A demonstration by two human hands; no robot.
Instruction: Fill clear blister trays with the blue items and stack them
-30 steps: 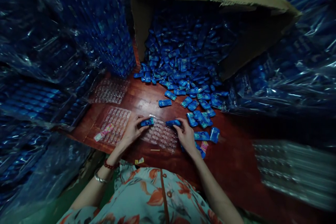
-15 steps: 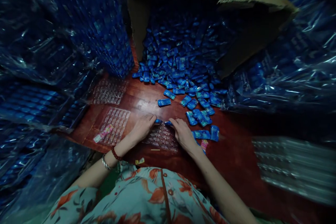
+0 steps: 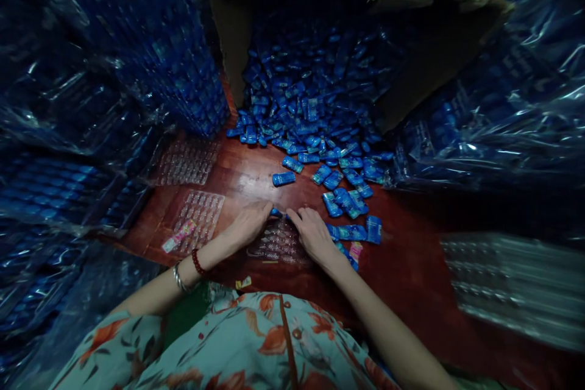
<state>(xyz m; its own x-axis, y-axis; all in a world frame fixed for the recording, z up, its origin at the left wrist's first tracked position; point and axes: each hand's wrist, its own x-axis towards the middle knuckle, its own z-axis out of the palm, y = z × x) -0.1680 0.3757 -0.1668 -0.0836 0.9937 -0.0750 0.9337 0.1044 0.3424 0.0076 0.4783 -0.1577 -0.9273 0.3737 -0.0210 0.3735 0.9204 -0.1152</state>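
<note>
A clear plastic tray (image 3: 280, 245) with rows of moulded hollows lies on the reddish-brown table between my hands. At the tray's far edge, the fingers of my left hand (image 3: 250, 221) are closed on a small blue packet (image 3: 275, 212), mostly covered by them. My right hand (image 3: 315, 234) is at the same edge, fingers bent and together, with a bit of blue packet showing at its fingertips. Just right of that hand lie several loose blue packets (image 3: 351, 232) and a pink strip (image 3: 356, 250).
An open cardboard box (image 3: 233, 42) on its side spills a heap of blue packets (image 3: 306, 116). At left lie another clear tray (image 3: 208, 210), with a pink-and-white strip (image 3: 180, 236) on it, and more trays. Plastic-wrapped blue stacks (image 3: 498, 116) flank the table; clear trays (image 3: 512, 286) are stacked right.
My right hand has shifted slightly left and closer to my left hand at the tray's far edge, and less blue shows at its fingertips. The view has shifted a little.
</note>
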